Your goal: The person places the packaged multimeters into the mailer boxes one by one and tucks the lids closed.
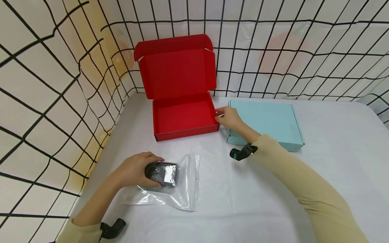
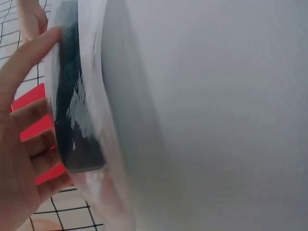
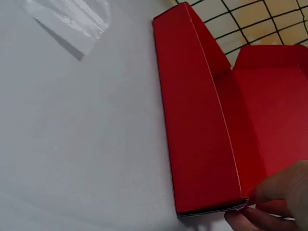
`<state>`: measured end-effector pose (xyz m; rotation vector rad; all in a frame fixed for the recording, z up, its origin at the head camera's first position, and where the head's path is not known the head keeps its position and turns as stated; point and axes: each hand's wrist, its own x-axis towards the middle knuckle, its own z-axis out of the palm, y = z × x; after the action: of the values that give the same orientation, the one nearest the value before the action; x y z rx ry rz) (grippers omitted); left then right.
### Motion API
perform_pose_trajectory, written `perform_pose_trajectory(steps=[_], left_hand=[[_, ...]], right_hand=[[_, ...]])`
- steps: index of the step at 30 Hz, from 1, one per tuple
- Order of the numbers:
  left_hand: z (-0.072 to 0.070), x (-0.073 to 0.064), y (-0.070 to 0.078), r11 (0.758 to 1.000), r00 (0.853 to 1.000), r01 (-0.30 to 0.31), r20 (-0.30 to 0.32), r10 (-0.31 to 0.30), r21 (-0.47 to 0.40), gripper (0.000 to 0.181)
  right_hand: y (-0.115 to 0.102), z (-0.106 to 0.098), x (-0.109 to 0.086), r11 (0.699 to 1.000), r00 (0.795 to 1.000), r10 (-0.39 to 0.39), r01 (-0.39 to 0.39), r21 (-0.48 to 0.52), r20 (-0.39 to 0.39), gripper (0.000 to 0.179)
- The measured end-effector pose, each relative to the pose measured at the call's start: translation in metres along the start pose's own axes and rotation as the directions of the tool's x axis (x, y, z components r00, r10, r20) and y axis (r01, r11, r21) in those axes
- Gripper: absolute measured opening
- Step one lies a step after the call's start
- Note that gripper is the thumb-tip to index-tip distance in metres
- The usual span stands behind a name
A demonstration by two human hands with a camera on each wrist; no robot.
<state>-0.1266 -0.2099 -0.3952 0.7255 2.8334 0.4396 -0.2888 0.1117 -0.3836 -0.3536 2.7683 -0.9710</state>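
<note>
Bagged black device (image 1: 169,174) | between left fingers (image 1: 153,158) and thumb (image 1: 151,182)

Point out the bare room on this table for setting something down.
The white table is bare between the clear bag and the right sleeve, and right of the light-blue box. It's crowded between that box and the red box, where the right hand fills the gap.
</note>
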Motion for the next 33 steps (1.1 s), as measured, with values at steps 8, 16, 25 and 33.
perform_pose_trajectory(steps=[8, 16, 25, 33], left_hand=[[0.000, -0.002, 0.005, 0.996, 0.997, -0.057, 0.046, 0.054, 0.074, 0.093], [0.008, 0.001, 0.006, 0.995, 0.998, -0.035, -0.045, 0.040, 0.094, 0.076], [0.011, 0.008, 0.001, 0.989, 0.993, -0.053, -0.101, 0.068, 0.139, 0.066], [-0.013, 0.024, 0.000, 0.986, 0.990, -0.044, -0.125, 0.064, 0.158, 0.070]], right_hand=[[0.002, 0.001, 0.000, 1.000, 1.000, 0.026, -0.026, 0.014, -0.003, 0.042], [0.004, 0.000, 0.001, 0.999, 1.000, 0.024, -0.024, 0.026, -0.020, 0.041], [0.006, 0.001, 0.002, 0.999, 1.000, 0.003, -0.003, 0.047, 0.004, 0.040], [0.007, -0.002, 0.000, 0.997, 0.999, 0.004, -0.007, 0.077, 0.035, 0.041]])
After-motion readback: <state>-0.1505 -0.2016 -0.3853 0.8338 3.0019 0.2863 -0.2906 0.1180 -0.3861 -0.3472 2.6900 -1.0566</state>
